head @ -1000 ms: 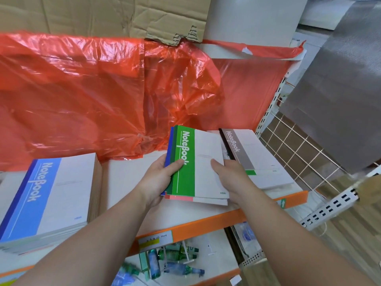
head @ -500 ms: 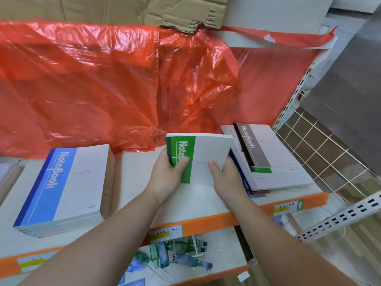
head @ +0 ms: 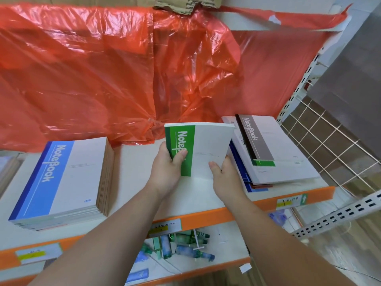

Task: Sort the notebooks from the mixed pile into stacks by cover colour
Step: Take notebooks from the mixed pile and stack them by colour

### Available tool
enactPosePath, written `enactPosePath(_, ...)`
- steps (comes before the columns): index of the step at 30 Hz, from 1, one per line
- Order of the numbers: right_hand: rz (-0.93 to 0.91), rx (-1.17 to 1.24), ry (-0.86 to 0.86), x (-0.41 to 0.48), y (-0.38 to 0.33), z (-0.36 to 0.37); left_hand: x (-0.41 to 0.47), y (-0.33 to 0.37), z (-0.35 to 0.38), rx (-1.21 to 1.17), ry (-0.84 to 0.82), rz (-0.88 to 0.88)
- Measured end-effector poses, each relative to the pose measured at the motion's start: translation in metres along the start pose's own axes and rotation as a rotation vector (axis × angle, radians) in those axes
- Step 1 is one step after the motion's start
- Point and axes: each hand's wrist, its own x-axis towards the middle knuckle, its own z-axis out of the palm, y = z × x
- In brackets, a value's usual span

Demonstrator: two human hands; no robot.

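A green-striped notebook [head: 202, 145] stands upright on its lower edge on the white shelf [head: 134, 162], between my two hands. My left hand [head: 167, 168] grips its spine side, thumb over the green band. My right hand [head: 223, 174] holds its right edge. A neat stack of blue-striped notebooks [head: 61, 178] lies at the left. To the right lies the mixed pile [head: 274, 162], topped by a grey-striped notebook [head: 257, 139], with green, blue and reddish covers showing beneath.
Red plastic sheeting [head: 123, 75] hangs across the back of the shelf. The shelf has an orange front edge [head: 206, 215] with price labels. A lower shelf holds small green and blue items [head: 181, 242]. A white wire grid [head: 321, 141] stands at the right.
The green notebook, which lay atop other covers in my hands, now stands upright alone on the shelf. The view has shifted right, and the mixed pile lies apart from it.
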Motion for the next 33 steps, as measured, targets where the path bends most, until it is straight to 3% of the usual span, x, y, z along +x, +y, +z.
enactPosePath(17, -0.103, -0.05, -0.09, 0.002, -0.002, -0.005, -0.023, 0.008, -0.004, 0.078, 0.164, 0.008)
enactPosePath(26, -0.193, 0.017, -0.279, -0.023, -0.062, 0.059, -0.047, 0.043, -0.109, 0.27, 0.34, 0.042)
enactPosePath(30, -0.125, 0.111, -0.347, -0.035, -0.087, 0.108, -0.057, 0.038, -0.166, 0.254, 0.39, -0.04)
enactPosePath(33, -0.041, 0.068, -0.351, -0.039, -0.098, 0.143, -0.059, 0.025, -0.205, 0.375, 0.401, -0.081)
